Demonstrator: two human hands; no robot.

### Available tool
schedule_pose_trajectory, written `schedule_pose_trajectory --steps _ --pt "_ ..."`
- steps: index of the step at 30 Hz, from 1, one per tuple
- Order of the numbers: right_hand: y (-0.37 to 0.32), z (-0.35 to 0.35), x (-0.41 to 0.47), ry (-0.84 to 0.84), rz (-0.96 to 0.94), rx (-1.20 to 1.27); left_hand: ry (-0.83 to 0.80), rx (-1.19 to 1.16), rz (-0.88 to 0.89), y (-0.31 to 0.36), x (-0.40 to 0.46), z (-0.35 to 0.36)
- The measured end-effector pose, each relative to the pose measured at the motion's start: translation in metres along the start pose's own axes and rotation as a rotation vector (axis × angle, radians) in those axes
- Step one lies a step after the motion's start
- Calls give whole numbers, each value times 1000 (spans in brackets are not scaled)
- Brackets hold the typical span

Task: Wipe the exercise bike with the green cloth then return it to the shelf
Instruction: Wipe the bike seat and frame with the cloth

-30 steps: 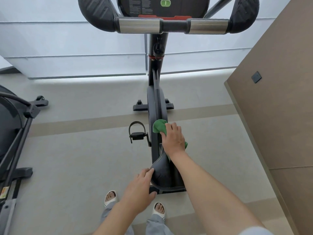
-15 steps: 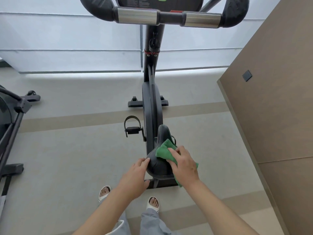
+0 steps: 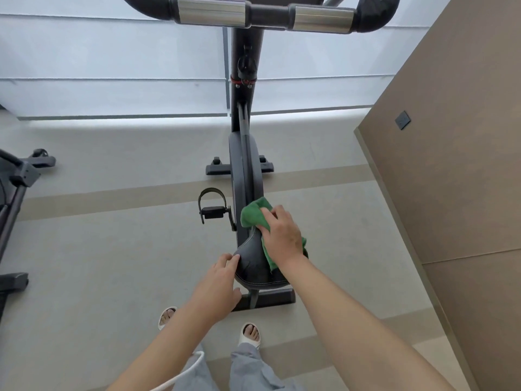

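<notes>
Your right hand [image 3: 282,235] presses the green cloth [image 3: 253,215] onto the narrow front of the bike's saddle [image 3: 251,263], fingers bent over the bunched fabric and pinching it. Your left hand [image 3: 218,283] rests with nearly straight fingers against the saddle's left edge, holding nothing.

The cloth will likely handle as light, soft and limp: it folds under the palm and a loose end hangs off the saddle's right side beneath the wrist. Keep it gathered in the palm so that no trailing corner snags. The saddle looks smooth and padded, so expect the cloth to slide easily.

Around the work: the exercise bike [image 3: 244,170] runs straight ahead, its handlebar [image 3: 265,15] at the top edge. The strapped pedal [image 3: 211,208] juts out just left of the frame, near the cloth, and may catch a hanging fold. A brown wall panel [image 3: 451,165] stands to the right, well apart. Part of another machine [image 3: 14,187] sits at the far left. No shelf is visible.
</notes>
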State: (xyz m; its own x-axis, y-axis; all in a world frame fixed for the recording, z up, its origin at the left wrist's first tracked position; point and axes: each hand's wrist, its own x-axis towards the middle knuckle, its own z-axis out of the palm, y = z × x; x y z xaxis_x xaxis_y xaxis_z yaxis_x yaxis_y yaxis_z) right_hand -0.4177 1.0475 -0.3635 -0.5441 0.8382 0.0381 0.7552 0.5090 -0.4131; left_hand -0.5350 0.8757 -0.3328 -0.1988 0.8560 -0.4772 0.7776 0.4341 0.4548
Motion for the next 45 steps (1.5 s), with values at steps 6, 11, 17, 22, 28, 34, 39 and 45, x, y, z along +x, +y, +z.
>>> schedule_pose_trajectory --steps 6,11,17,22,28,34,39,45 --pt "-3 2 30 -61 -1 18 -16 -6 -4 -4 0 1" --pt "-3 -7 -12 -98 -113 -14 5 -231 -42 -12 -3 -2" --pt "-1 -12 -87 -100 -169 15 100 -381 -167 -28 -16 -6" --pt "-18 9 -122 -26 -345 -124 167 -431 -156 -36 -25 -12" --pt "-71 43 -63 -182 -432 -248 219 -428 -160 -52 -33 -20" --pt "-87 48 -31 -310 -382 -307 232 -390 -157 -60 -39 -30" --pt "-44 25 -51 -128 -429 -97 239 -347 -91 -48 -33 -39" --pt "33 -10 -91 56 -174 22 183 -265 28 -11 -17 -37"
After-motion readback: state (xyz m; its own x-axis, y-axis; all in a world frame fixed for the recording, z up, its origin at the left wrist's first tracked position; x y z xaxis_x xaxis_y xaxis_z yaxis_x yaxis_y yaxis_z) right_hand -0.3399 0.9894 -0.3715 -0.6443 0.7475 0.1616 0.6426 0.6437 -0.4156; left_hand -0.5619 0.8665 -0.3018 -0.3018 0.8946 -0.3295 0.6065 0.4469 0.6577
